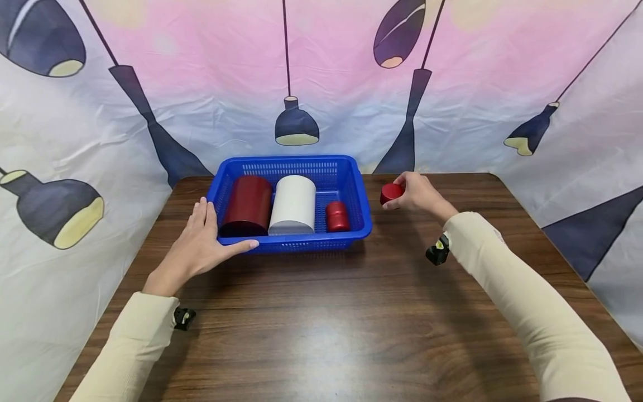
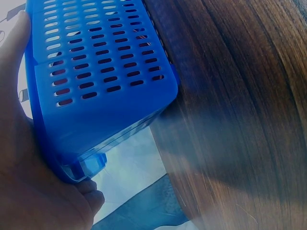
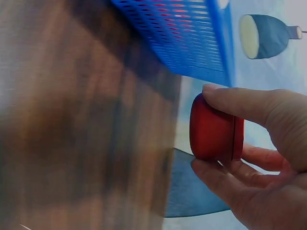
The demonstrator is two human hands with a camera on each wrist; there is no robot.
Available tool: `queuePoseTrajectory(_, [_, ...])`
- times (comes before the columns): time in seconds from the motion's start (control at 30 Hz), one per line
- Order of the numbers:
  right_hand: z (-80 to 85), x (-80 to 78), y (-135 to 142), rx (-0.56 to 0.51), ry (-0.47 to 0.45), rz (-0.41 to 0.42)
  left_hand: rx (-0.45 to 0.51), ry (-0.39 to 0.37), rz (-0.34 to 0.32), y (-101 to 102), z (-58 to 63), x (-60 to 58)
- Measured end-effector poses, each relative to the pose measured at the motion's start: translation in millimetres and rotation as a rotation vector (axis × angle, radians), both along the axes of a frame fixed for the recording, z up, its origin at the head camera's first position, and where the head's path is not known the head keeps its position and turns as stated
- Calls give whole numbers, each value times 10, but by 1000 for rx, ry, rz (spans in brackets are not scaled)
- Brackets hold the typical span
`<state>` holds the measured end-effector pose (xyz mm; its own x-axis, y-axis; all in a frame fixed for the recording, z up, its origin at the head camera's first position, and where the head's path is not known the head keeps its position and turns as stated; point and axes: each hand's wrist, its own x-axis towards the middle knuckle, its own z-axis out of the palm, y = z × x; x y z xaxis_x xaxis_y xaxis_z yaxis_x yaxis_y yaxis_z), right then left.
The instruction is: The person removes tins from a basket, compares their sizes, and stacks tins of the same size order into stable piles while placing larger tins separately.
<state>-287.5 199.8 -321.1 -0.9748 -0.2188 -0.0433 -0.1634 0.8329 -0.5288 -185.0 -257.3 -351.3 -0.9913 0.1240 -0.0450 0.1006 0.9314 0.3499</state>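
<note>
My left hand point(image 1: 203, 240) rests at the near left corner of a blue plastic basket point(image 1: 296, 242), fingers straight along its left side, thumb stretched over the front rim. To the right of the basket, my right hand point(image 1: 419, 195) pinches a small round red tin point(image 3: 213, 129) between thumb and fingers, held above the table. A seam near one end of the tin shows in the right wrist view. Inside the basket lie a dark red cylinder point(image 1: 248, 204), a white cylinder point(image 1: 293, 204) and, on the right, small red tins point(image 1: 337, 216) close together.
The basket stands at the back of a brown wood-grain table point(image 1: 321, 324). Behind it hangs a cloth backdrop point(image 1: 216, 84) printed with dark lamps, which also runs down both sides. A small black wrist camera point(image 1: 438, 250) sits at the right sleeve's cuff.
</note>
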Motion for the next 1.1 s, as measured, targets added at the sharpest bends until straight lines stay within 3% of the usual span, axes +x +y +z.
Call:
queuePoseTrajectory(0.27, [-367, 100, 11, -25, -19, -26, 1, -5, -2, -4, 0, -13])
queuePoseTrajectory(0.5, [-577, 157, -5, -36, -28, -21, 2, -3, 0, -3, 0, -10])
queuePoseTrajectory(0.9, [-685, 218, -13, -48, -48, -22, -1, 5, -3, -2, -7, -12])
queuePoseTrajectory(1.1, [-717, 212, -5, -45, -17, -7, -8, 5, -4, -8, -7, -12])
